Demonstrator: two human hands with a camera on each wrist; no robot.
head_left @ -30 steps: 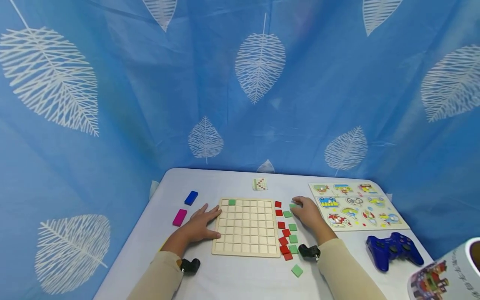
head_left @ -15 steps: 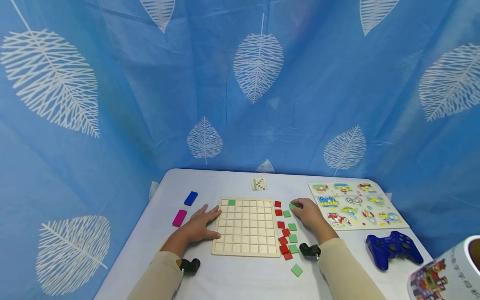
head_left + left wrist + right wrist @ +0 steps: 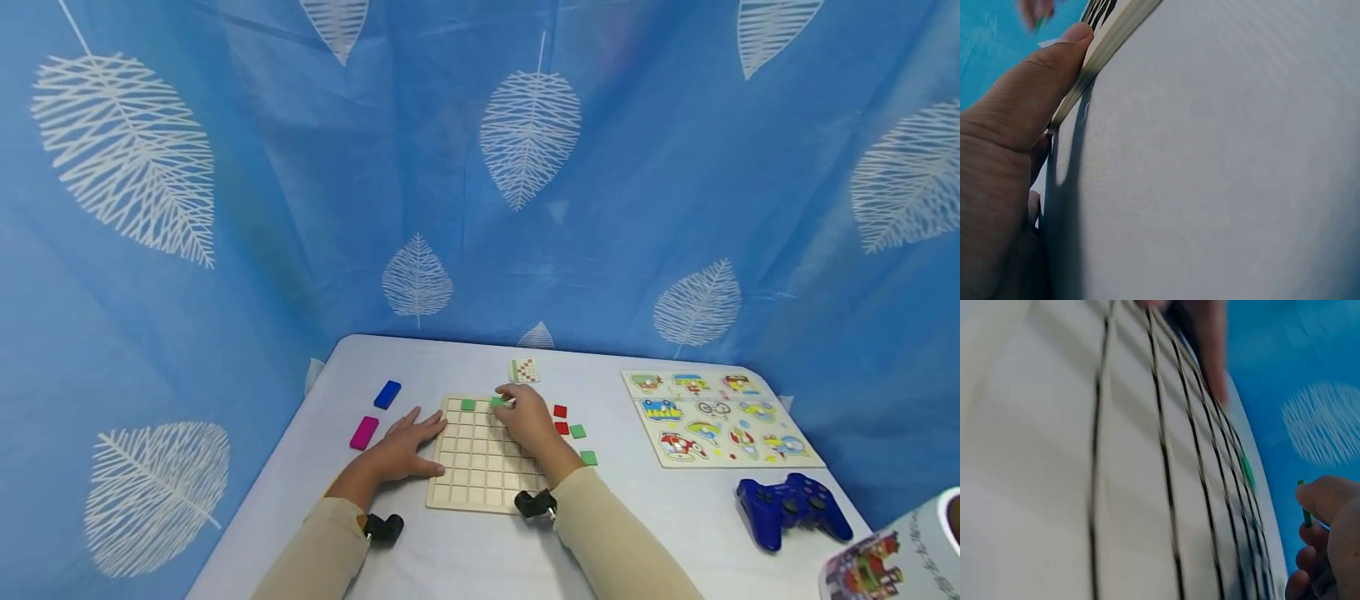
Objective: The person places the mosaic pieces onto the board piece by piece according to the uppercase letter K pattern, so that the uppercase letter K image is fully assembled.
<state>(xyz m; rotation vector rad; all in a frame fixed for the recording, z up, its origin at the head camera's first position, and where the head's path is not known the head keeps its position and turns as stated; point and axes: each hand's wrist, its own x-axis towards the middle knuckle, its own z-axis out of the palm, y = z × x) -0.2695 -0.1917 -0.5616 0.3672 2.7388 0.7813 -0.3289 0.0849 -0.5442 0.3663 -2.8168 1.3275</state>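
Observation:
A wooden grid board (image 3: 471,467) lies on the white table, one green tile (image 3: 468,405) set in its far row near the left corner. My left hand (image 3: 401,454) rests along the board's left edge, fingers spread; in the left wrist view the thumb (image 3: 1047,69) touches the board's side. Over the board's far row, my right hand (image 3: 528,423) pinches a second green tile (image 3: 1304,506) between thumb and fingers. The right wrist view shows that tile upright on its edge, above the grid. My right forearm hides part of the board and tiles beside it.
Red tiles (image 3: 561,427) and green tiles (image 3: 588,458) lie right of the board. A small pattern card (image 3: 523,370) sits behind it. Blue (image 3: 387,394) and pink (image 3: 364,432) blocks are left. A picture puzzle (image 3: 720,417), game controller (image 3: 793,508) and mug (image 3: 877,558) stand right.
My right hand has picked up a green tile from the right side and carried it left over the board's far row. The left hand stays at the board's left edge.

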